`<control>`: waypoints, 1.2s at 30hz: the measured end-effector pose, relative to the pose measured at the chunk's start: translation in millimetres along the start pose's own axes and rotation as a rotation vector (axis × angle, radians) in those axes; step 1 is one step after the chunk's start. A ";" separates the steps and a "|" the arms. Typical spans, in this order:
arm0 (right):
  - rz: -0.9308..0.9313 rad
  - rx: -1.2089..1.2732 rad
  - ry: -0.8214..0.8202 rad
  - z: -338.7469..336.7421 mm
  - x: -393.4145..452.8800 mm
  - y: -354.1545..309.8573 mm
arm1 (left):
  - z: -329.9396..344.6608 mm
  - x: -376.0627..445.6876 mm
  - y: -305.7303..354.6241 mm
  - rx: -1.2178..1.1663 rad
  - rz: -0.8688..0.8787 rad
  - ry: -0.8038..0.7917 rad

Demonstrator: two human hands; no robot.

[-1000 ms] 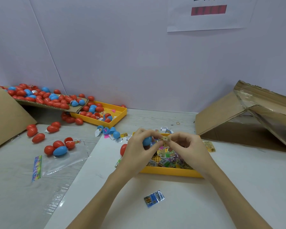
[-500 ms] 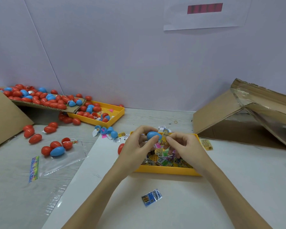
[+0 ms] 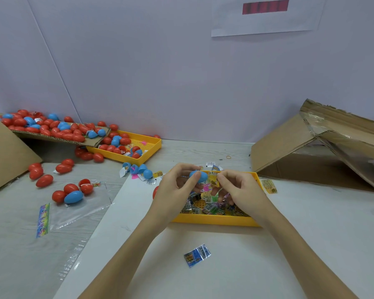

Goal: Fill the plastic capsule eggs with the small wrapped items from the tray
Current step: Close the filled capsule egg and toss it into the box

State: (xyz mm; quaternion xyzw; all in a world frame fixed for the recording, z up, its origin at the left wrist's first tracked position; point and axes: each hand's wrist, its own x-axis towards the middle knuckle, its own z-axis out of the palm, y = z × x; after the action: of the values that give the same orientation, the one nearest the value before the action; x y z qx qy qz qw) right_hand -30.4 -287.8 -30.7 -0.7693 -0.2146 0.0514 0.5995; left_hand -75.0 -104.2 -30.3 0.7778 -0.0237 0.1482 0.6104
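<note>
Two hands: left [image 3: 177, 188] grips blue egg [image 3: 200, 176], right [image 3: 239, 189] pinches yellow packet [image 3: 213, 180].

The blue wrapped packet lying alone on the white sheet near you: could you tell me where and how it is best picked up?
The blue wrapped packet lies flat and alone on the white sheet. I would come straight down and pinch its two long edges with thumb and fingers, since it looks too thin to get under from the side.

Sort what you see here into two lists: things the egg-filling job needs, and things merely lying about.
Needed:
blue egg held by left hand
yellow wrapped item pinched by right hand
near yellow tray

Lying about:
cardboard box
clear plastic bag
rubber band
</note>
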 end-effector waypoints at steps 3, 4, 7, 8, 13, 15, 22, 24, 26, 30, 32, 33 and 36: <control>0.007 -0.005 -0.008 -0.2 0.1 0.1 | 0.0 0.3 -0.1 0.004 -0.002 0.000; 0.008 -0.005 -0.011 -0.3 0.2 0.2 | 0.2 0.2 -0.2 0.007 -0.001 -0.002; 0.003 -0.011 -0.017 -0.3 0.6 1.4 | 0.4 -0.4 -1.0 0.017 0.002 -0.009; 0.001 -0.015 -0.019 -0.1 0.5 1.9 | 0.5 -0.5 -1.1 0.018 0.003 -0.010; -0.033 -0.072 -0.018 1.2 0.8 3.7 | -0.5 -0.2 -1.0 0.009 0.007 0.006; -0.045 -0.082 -0.022 1.3 0.8 4.0 | -1.3 0.1 -1.4 0.004 0.004 0.021; -0.038 -0.063 -0.028 1.2 2.0 5.9 | -0.4 0.9 -2.4 0.010 -0.010 0.032; -0.043 -0.059 -0.033 1.1 2.1 6.2 | -0.4 0.8 -2.4 -0.001 -0.010 0.033; -0.053 -0.055 -0.037 1.4 1.6 5.7 | -0.3 0.8 -2.4 -0.006 -0.012 0.035; -0.071 -0.047 -0.034 2.5 0.6 3.2 | -0.9 1.0 -2.6 -0.030 -0.017 0.044; -0.087 -0.047 -0.025 3.0 -0.2 1.5 | -1.0 1.1 -2.5 -0.029 -0.018 0.045; -0.096 -0.046 -0.018 3.3 -1.0 0.7 | -1.1 1.0 -2.5 -0.028 -0.019 0.045; -0.122 -0.052 0.008 4.2 -2.6 -1.0 | -1.7 1.9 -1.9 -0.035 -0.022 0.045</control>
State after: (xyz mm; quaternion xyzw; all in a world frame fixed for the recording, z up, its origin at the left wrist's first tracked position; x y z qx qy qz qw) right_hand -34.5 -284.8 -31.4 -0.7703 -0.2597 0.0063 0.5824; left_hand -73.1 -101.8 -31.2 0.7636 -0.0039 0.1583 0.6260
